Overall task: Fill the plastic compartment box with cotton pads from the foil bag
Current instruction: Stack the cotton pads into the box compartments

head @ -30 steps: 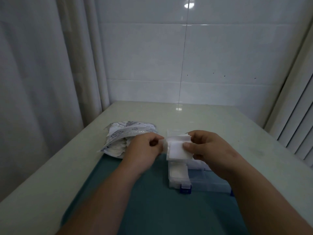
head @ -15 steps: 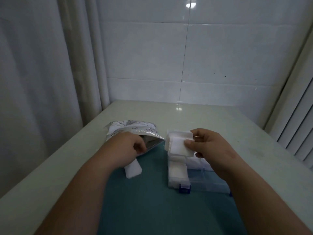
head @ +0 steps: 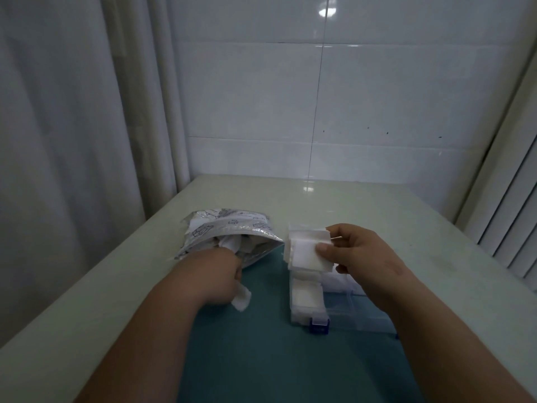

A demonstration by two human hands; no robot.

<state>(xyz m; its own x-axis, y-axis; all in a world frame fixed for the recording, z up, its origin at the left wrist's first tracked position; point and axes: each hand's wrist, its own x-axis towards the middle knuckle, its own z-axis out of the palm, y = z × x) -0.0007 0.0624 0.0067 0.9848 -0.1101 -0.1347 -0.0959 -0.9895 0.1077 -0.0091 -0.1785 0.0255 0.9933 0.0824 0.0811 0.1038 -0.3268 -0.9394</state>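
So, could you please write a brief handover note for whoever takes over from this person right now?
Left hand: fingers at the open mouth of the crinkled silver foil bag; whether they grip anything is unclear. A single white cotton pad shows beneath that hand, over the teal mat.
Right hand: pinches a stack of white square cotton pads above the clear plastic compartment box.
Done: the box's left compartment holds pads.
Left: seat the stack, then fill the compartments to its right, which look empty.

A pale table [head: 319, 199] is set against a white tiled wall [head: 377, 97] — a curtain [head: 58, 141] is hung left, blinds [head: 517, 228] right; glare [head: 327, 10] is reflected up high.
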